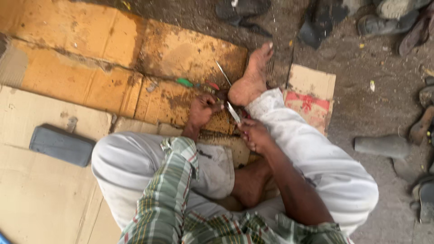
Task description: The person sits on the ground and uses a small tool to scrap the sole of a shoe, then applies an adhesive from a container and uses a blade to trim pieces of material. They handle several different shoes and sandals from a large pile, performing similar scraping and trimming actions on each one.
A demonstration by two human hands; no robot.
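Here the right hand (254, 134) is closed around a blade (233, 113).

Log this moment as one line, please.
left hand: pinching small item, unclear | right hand: gripping blade | seated on cardboard | grey block left

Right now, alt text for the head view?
A person sits cross-legged on stained cardboard, the right hand holding a small metal blade next to the bare foot, the left hand pinching something too small to identify. A grey block lies on the cardboard at left; worn shoes lie on the dirt ground.
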